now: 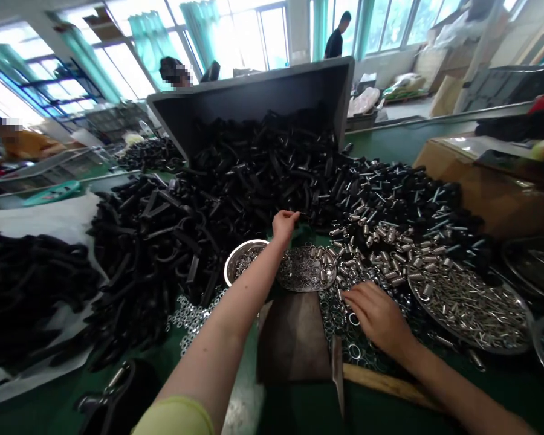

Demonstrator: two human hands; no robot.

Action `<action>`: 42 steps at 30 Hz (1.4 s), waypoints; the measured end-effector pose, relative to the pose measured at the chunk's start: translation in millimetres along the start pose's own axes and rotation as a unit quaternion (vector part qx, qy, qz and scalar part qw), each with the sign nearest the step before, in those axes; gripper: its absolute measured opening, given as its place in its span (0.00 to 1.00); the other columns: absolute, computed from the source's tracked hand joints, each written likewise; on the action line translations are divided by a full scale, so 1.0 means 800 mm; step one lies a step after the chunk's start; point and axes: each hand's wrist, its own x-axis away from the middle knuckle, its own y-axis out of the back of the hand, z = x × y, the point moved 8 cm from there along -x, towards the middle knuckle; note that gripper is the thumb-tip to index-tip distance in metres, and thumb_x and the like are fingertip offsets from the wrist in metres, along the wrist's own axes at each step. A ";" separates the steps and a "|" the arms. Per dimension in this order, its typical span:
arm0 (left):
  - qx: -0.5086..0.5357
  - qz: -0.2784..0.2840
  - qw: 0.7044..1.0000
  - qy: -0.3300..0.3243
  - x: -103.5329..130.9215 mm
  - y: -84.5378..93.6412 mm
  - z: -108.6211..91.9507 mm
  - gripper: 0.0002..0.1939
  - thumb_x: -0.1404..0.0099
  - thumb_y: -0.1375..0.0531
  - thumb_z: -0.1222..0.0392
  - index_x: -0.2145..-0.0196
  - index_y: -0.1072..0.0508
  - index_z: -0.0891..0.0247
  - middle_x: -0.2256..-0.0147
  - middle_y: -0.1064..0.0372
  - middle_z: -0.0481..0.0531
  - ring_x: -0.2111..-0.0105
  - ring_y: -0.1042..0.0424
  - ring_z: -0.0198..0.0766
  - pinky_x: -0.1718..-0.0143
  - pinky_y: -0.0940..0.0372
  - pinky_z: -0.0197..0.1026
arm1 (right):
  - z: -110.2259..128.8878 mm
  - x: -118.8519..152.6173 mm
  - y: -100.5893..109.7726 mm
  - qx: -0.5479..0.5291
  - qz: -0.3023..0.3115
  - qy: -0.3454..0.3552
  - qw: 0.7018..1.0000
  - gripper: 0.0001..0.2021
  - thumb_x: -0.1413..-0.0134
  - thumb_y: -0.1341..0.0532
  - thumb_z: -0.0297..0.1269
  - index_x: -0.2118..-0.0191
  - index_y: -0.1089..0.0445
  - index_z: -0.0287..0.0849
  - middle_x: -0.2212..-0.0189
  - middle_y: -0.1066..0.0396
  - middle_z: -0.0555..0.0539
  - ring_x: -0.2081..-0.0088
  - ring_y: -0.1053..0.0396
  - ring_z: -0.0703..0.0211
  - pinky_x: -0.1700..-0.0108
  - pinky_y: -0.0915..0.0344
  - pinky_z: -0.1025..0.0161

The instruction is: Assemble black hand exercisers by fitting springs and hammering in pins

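My left hand (284,227) reaches forward to the edge of a heap of black curved plastic parts (254,175). Its thumb and fingers are pinched together on something thin and dark that I cannot make out. Lower right, my right hand (378,314) is closed at the fingertips on a small metal spring (341,295). Beneath that hand lie loose metal rings (354,351), and more springs (390,257) are piled just beyond it. Between my arms sits a dark flat block (294,341). Behind the block is an oval metal tray (329,281) of small hardware.
A large grey bin (267,90) lies tipped, spilling black parts. Right are a tray of metal pins (476,308), black parts with bolts (417,193) and a cardboard box (494,187). A hammer-like tool with a wooden handle (385,383) lies in front. People are in the background.
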 end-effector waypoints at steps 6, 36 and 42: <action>0.153 0.021 0.988 0.021 0.111 0.072 -0.016 0.16 0.48 0.35 0.60 0.63 0.35 0.64 0.69 0.32 0.48 0.69 0.27 0.35 0.64 0.32 0.40 | -0.006 -0.070 -0.050 0.096 0.114 0.047 0.988 0.15 0.45 0.48 0.21 0.60 0.28 0.44 0.65 0.31 0.44 0.59 0.37 0.54 0.62 0.41 0.60; -0.551 0.058 0.832 0.019 0.288 0.219 0.112 0.12 0.39 0.48 0.67 0.58 0.32 0.65 0.60 0.29 0.60 0.59 0.29 0.44 0.58 0.37 0.42 | 0.087 0.018 -0.054 -0.518 0.119 -0.255 0.808 0.11 0.50 0.40 0.41 0.63 0.37 0.42 0.75 0.33 0.51 0.77 0.38 0.66 0.78 0.46 0.68; -0.584 0.071 0.808 0.023 0.285 0.221 0.112 0.13 0.38 0.48 0.65 0.56 0.31 0.64 0.57 0.32 0.60 0.60 0.28 0.44 0.59 0.36 0.41 | 0.086 0.033 -0.067 -0.526 0.146 -0.260 0.797 0.11 0.49 0.41 0.42 0.61 0.36 0.42 0.77 0.34 0.52 0.79 0.43 0.67 0.79 0.48 0.67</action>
